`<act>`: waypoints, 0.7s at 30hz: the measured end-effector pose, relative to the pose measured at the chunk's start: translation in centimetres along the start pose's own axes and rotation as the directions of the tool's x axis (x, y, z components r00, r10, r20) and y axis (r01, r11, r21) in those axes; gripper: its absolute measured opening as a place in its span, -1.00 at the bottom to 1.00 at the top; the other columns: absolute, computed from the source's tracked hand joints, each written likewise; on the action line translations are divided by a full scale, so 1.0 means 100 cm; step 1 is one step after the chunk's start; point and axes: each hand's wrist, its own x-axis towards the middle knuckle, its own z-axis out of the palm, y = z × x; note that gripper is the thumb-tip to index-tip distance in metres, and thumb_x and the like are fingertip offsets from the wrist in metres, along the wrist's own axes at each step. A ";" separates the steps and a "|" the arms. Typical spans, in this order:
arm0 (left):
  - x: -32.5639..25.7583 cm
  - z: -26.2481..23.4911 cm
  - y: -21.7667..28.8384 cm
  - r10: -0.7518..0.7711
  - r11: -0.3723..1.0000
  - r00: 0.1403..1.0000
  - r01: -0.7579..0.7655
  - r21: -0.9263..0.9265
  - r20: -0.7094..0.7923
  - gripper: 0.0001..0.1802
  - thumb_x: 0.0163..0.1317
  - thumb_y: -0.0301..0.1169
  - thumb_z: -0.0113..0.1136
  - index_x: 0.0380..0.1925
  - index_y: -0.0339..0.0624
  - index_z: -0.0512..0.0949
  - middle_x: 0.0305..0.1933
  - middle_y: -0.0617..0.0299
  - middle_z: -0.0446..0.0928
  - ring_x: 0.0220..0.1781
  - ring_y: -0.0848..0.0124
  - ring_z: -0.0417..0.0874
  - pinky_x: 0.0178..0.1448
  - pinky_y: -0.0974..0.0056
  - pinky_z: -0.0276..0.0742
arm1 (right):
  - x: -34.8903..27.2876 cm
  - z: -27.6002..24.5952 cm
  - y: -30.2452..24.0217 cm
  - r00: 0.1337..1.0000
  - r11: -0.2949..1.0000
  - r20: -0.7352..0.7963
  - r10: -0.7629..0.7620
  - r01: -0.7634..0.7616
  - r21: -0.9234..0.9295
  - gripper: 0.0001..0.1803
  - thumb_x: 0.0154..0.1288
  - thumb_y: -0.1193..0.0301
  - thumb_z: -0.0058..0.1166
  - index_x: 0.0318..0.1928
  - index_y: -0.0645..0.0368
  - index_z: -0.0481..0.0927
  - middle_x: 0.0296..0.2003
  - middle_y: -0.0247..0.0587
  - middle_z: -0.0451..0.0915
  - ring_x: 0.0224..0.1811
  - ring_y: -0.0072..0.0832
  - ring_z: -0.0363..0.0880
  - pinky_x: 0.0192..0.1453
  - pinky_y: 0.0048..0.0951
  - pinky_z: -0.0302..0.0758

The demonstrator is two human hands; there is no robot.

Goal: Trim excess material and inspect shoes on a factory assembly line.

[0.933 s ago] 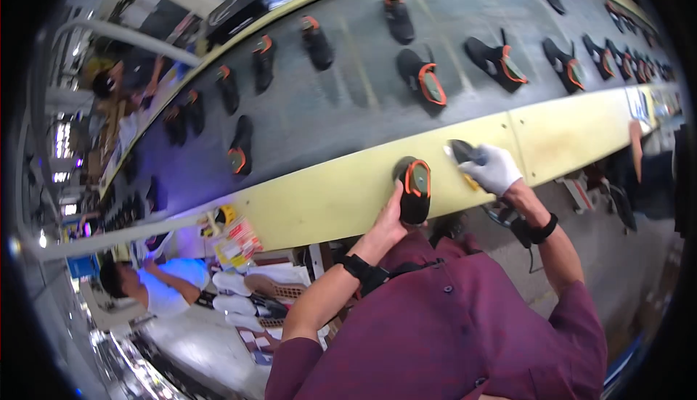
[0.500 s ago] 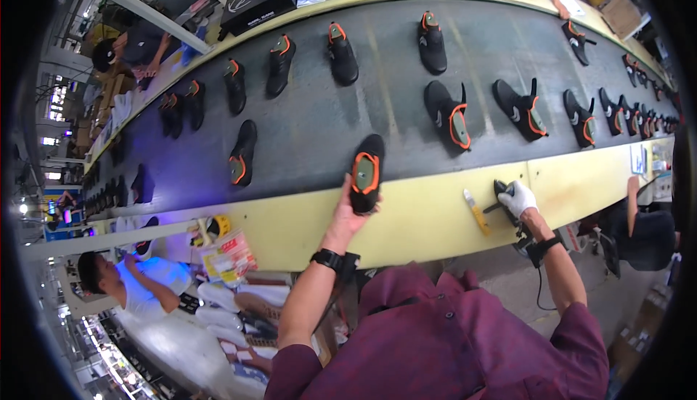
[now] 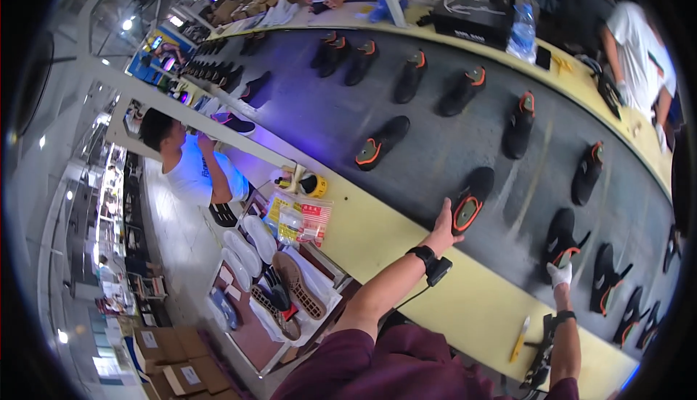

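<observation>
A black shoe with an orange-edged collar and green insole (image 3: 479, 184) lies on the dark conveyor belt (image 3: 435, 153), toe pointing away. My bare left hand (image 3: 443, 229) is at its heel, fingers spread and thumb apart. Farther right, my right hand (image 3: 560, 275), in a white glove, closes on the heel of another black shoe (image 3: 561, 231) whose tongue sticks up. That shoe also rests on the belt; my fingertips are partly hidden there. A yellow-handled cutter knife (image 3: 520, 340) and a black tool (image 3: 539, 356) lie on the pale yellow bench edge near my right forearm.
More black shoes stand along the belt in rows. On the left are a yellow tape roll (image 3: 314, 185), plastic packets (image 3: 299, 217) and a cart holding soles (image 3: 298, 284). A co-worker (image 3: 196, 160) sits beyond. Across the belt are a black box (image 3: 472, 19) and a bottle (image 3: 521, 33).
The view has swung left. My left hand has set its shoe on the belt and loosened its fingers. My right hand has left the black tool and taken hold of a shoe's heel.
</observation>
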 end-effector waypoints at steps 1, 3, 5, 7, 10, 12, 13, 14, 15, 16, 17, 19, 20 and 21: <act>-0.005 -0.014 0.011 -0.049 0.996 0.995 0.042 -0.078 -0.084 0.12 0.41 0.53 0.02 0.75 0.19 0.00 0.75 0.14 0.10 0.73 0.02 0.17 0.55 -0.40 0.41 | 0.001 0.030 -0.014 0.999 0.997 0.007 0.049 -0.049 -0.053 -0.25 0.05 0.44 0.61 0.26 0.23 0.53 -0.08 -0.27 0.65 -0.13 -0.47 0.64 -0.02 -0.37 0.64; -0.019 -0.028 0.021 0.057 0.998 0.988 -0.062 -0.026 -0.142 0.12 0.39 0.55 0.02 0.73 0.15 0.08 0.71 0.12 0.19 0.69 0.04 0.26 0.56 -0.39 0.38 | -0.008 0.055 -0.037 0.999 0.993 0.051 -0.009 0.003 0.121 -0.41 0.10 0.49 0.56 0.12 0.21 0.54 -0.18 -0.32 0.64 -0.23 -0.49 0.64 -0.14 -0.36 0.62; -0.029 -0.046 0.027 0.159 0.987 0.964 -0.158 0.024 -0.213 0.12 0.36 0.57 0.02 0.70 0.11 0.16 0.67 0.11 0.27 0.64 0.05 0.35 0.58 -0.38 0.35 | -0.013 0.057 -0.072 0.979 0.994 0.201 0.017 -0.038 0.103 -0.61 0.19 0.48 0.52 -0.07 0.14 0.56 -0.32 -0.41 0.60 -0.40 -0.59 0.55 -0.32 -0.42 0.51; -0.021 -0.034 0.029 0.034 0.999 0.978 -0.039 -0.021 -0.207 0.10 0.38 0.57 0.02 0.61 -0.03 0.30 0.61 0.10 0.39 0.60 0.09 0.42 0.57 -0.28 0.37 | -0.002 0.019 -0.065 0.956 0.974 0.281 0.081 -0.136 0.181 -0.69 0.19 0.52 0.51 -0.23 0.05 0.54 -0.45 -0.48 0.55 -0.52 -0.60 0.47 -0.43 -0.43 0.42; -0.050 -0.057 0.005 0.250 0.952 0.940 -0.196 0.235 -0.232 0.00 0.45 0.37 0.15 0.56 -0.22 0.31 0.43 -0.07 0.52 0.48 0.15 0.52 0.52 -0.01 0.43 | -0.045 0.021 -0.129 0.871 0.845 0.467 0.153 -0.360 0.394 -0.83 0.37 0.36 0.42 -0.15 0.04 0.66 -0.36 -0.44 0.70 -0.40 -0.49 0.67 -0.30 -0.34 0.61; -0.071 -0.038 -0.034 0.410 0.824 0.908 -0.325 0.464 -0.092 0.00 0.49 0.26 0.21 0.60 -0.32 0.23 0.46 -0.19 0.49 0.51 0.13 0.51 0.57 0.11 0.40 | -0.075 0.007 -0.137 0.778 0.585 0.601 0.185 -0.578 0.569 -0.65 0.50 0.15 0.32 0.13 0.06 0.71 -0.10 -0.36 0.82 -0.11 -0.40 0.82 -0.02 -0.20 0.77; -0.089 -0.015 -0.061 0.500 0.760 0.866 -0.429 0.489 -0.018 0.00 0.51 0.25 0.20 0.59 -0.37 0.24 0.43 -0.22 0.51 0.49 0.11 0.53 0.55 0.14 0.42 | -0.085 0.004 -0.120 0.772 0.574 0.624 0.119 -0.567 0.592 -0.60 0.51 0.16 0.32 0.19 0.08 0.69 -0.04 -0.32 0.81 -0.04 -0.35 0.81 0.06 -0.20 0.76; -0.110 -0.002 -0.076 0.404 0.761 0.909 -0.397 0.513 0.103 0.00 0.52 0.23 0.19 0.59 -0.41 0.22 0.46 -0.24 0.50 0.51 0.08 0.52 0.56 0.11 0.42 | -0.107 0.012 -0.125 0.760 0.548 0.641 0.108 -0.583 0.600 -0.60 0.51 0.17 0.31 0.20 0.10 0.68 -0.04 -0.29 0.80 -0.04 -0.32 0.81 0.08 -0.17 0.76; -0.129 0.009 -0.091 0.299 0.757 0.930 -0.368 0.540 0.215 0.00 0.53 0.21 0.19 0.59 -0.45 0.21 0.48 -0.26 0.48 0.52 0.06 0.51 0.57 0.08 0.41 | -0.145 0.023 -0.142 0.746 0.524 0.660 0.093 -0.600 0.605 -0.60 0.52 0.18 0.31 0.21 0.12 0.68 -0.04 -0.27 0.80 -0.04 -0.30 0.81 0.10 -0.15 0.76; -0.140 0.022 -0.122 0.340 0.675 0.890 -0.455 0.580 0.303 0.00 0.54 0.19 0.19 0.60 -0.45 0.18 0.52 -0.31 0.42 0.55 0.01 0.48 0.59 0.06 0.39 | -0.171 0.027 -0.142 0.733 0.536 0.677 0.070 -0.600 0.594 -0.60 0.51 0.21 0.31 0.20 0.15 0.68 -0.05 -0.26 0.80 -0.04 -0.31 0.81 0.10 -0.15 0.76; -0.147 0.036 -0.146 0.360 0.585 0.843 -0.538 0.607 0.400 0.01 0.54 0.17 0.19 0.61 -0.46 0.15 0.56 -0.35 0.37 0.58 -0.04 0.45 0.62 0.04 0.37 | -0.192 0.032 -0.128 0.725 0.544 0.686 0.054 -0.598 0.589 -0.60 0.51 0.23 0.31 0.20 0.18 0.67 -0.05 -0.24 0.79 -0.05 -0.32 0.80 0.10 -0.16 0.76; -0.184 0.059 -0.147 0.253 0.485 0.775 -0.620 0.617 0.580 0.09 0.49 0.18 0.23 0.64 -0.48 0.07 0.62 -0.43 0.25 0.64 -0.16 0.37 0.68 -0.02 0.30 | -0.226 0.044 -0.078 0.704 0.707 0.708 -0.056 -0.473 0.526 -0.63 0.51 0.28 0.27 0.18 0.23 0.67 -0.07 -0.22 0.79 -0.05 -0.32 0.79 0.13 -0.12 0.75; -0.203 0.062 -0.157 0.325 0.346 0.785 -0.618 0.706 0.527 0.17 0.42 0.21 0.30 0.62 -0.55 0.05 0.65 -0.48 0.16 0.66 -0.25 0.30 0.71 -0.06 0.24 | -0.244 0.057 -0.054 0.733 0.665 0.680 -0.001 -0.508 0.548 -0.65 0.53 0.30 0.24 0.18 0.23 0.66 -0.08 -0.22 0.78 -0.07 -0.31 0.78 0.09 -0.13 0.76; -0.195 0.051 -0.184 0.364 0.247 0.773 -0.618 0.746 0.520 0.29 0.31 0.29 0.35 0.59 -0.62 0.04 0.63 -0.49 0.16 0.64 -0.32 0.28 0.73 -0.08 0.19 | -0.261 0.071 -0.031 0.758 0.618 0.649 0.058 -0.538 0.573 -0.66 0.54 0.32 0.20 0.19 0.23 0.65 -0.09 -0.22 0.77 -0.09 -0.29 0.78 0.04 -0.15 0.76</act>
